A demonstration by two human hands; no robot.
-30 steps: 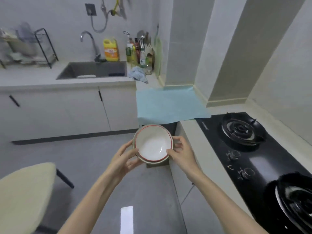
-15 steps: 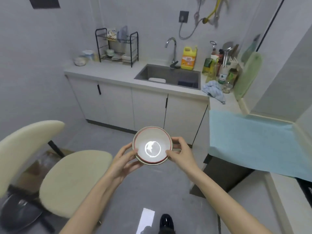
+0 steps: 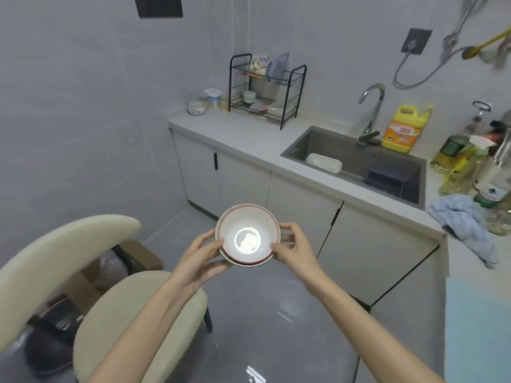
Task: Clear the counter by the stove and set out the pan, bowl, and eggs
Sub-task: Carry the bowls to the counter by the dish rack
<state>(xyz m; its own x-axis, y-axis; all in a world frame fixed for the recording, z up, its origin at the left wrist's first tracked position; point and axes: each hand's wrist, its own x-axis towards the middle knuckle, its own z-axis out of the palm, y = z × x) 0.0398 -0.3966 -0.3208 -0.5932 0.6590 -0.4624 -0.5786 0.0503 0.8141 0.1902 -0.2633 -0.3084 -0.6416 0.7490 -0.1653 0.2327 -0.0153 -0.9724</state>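
A white bowl with a thin red rim (image 3: 248, 235) is carried in mid-air over the grey floor, at the middle of the head view. It looks like two bowls nested together. My left hand (image 3: 199, 253) grips its left edge and my right hand (image 3: 293, 248) grips its right edge. A bright light reflection sits in the bowl's bottom. The stove, pan and eggs are out of view.
A cream chair (image 3: 96, 294) stands at the lower left. Ahead runs a grey counter (image 3: 249, 131) with a sink (image 3: 356, 161), a black dish rack (image 3: 265, 89), a yellow detergent jug (image 3: 403, 128), bottles (image 3: 467, 161) and a blue cloth (image 3: 467, 219). A light blue mat (image 3: 478, 327) lies at the right edge.
The view has swung left, away from the stove and toward the sink counter and chair. Both hands keep holding the bowl in front of me.
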